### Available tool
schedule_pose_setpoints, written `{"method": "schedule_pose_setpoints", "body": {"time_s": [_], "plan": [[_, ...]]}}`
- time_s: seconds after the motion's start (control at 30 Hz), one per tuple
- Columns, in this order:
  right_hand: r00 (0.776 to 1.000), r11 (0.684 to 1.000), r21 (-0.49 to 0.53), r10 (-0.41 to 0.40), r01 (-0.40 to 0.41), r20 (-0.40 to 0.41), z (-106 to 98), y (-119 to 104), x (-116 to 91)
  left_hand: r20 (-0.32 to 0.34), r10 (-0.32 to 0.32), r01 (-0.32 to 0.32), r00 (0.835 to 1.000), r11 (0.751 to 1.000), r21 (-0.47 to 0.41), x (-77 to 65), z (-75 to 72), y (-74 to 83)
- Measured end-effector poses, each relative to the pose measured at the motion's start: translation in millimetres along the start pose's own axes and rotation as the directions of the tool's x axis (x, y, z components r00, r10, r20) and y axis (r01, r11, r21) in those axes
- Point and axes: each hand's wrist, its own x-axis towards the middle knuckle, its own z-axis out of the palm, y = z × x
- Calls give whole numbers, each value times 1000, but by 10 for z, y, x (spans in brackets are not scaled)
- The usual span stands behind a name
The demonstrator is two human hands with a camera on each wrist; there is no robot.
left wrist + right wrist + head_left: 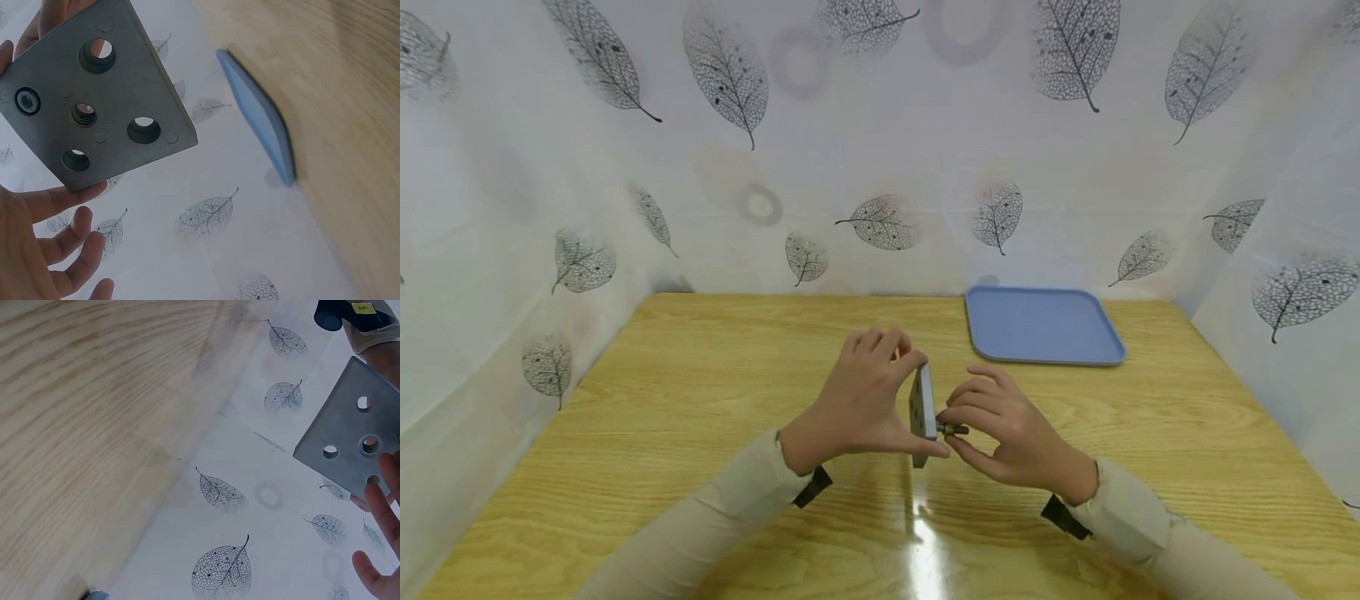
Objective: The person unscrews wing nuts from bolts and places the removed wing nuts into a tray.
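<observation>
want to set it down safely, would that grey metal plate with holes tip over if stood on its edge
Probably yes: the metal plate is thin and stands edge-down, steadied by the left hand, so it would likely topple if released. It looks rigid and solid, likely heavy for its size. Its smooth faces may slide on the glossy table.

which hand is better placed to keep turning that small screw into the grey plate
Right. The right hand already pinches the small dark screw at the face of the square grey metal plate, while the left hand grips the plate's edges, holding it upright.

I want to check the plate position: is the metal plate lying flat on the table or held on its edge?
On edge: the metal plate stands upright, gripped by the left hand.
</observation>
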Motion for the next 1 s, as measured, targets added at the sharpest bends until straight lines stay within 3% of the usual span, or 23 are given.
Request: {"method": "schedule_pose_setpoints", "body": {"time_s": [0.27,0.53,0.87,1.0], "plan": [[1000,1000,-19,-8,8,0,-4,-7,5,-1,-9,9,1000,1000,17,-9,-12,3],[999,998,44,54,-54,1,-39,-5,10,-16,-7,7,1000,1000,13,5,-24,-3],[993,997,29,-62,65,-97,-41,-18,40,-35,-21,21,999,1000,-19,-4,-16,-13],[993,997,48,-57,63,-105,-44,-29,42,-37,-20,19,999,999,-27,-9,-11,-10]]}}
